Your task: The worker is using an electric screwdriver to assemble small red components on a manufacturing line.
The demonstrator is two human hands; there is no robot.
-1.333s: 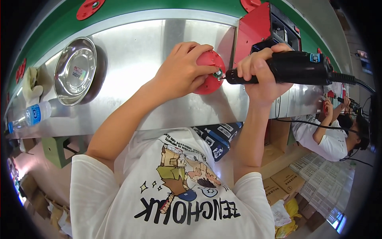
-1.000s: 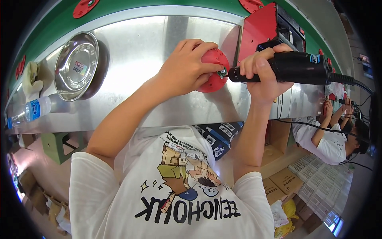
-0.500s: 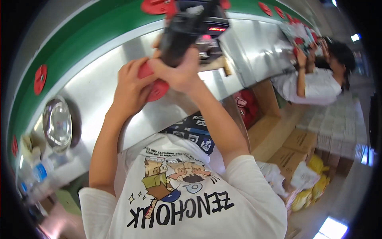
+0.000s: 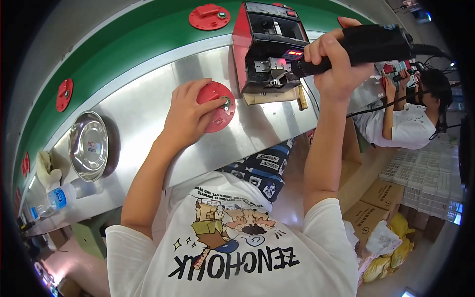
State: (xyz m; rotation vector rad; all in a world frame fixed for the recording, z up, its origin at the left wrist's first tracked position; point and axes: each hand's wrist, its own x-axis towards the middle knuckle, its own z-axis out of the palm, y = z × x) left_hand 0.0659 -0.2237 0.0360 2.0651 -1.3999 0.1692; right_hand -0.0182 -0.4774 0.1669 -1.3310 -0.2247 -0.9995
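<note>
My right hand (image 4: 336,62) is wrapped round a black electric screwdriver (image 4: 378,42), its nose pointing left. The nose lies right at the front of a red and black screw feeder (image 4: 242,44) with a lit red display. Whether it touches the feeder's metal outlet (image 4: 275,68), I cannot tell. My left hand (image 4: 187,111) grips a red round plastic part (image 4: 222,119) on the steel bench. One of its fingers reaches across the part to a small green and silver piece (image 4: 226,103) near its middle.
Red round parts (image 4: 210,16) lie along a green belt (image 4: 133,52) behind the steel bench (image 4: 148,111). At left are a steel bowl (image 4: 89,146), a glove (image 4: 47,171) and a water bottle (image 4: 52,202). A black cable trails right, towards a co-worker (image 4: 405,116). Cartons (image 4: 368,218) stand below.
The screwdriver was blurred above the red part, close to both hands. My right hand has carried it right, to the feeder. My left hand remains on the red part.
</note>
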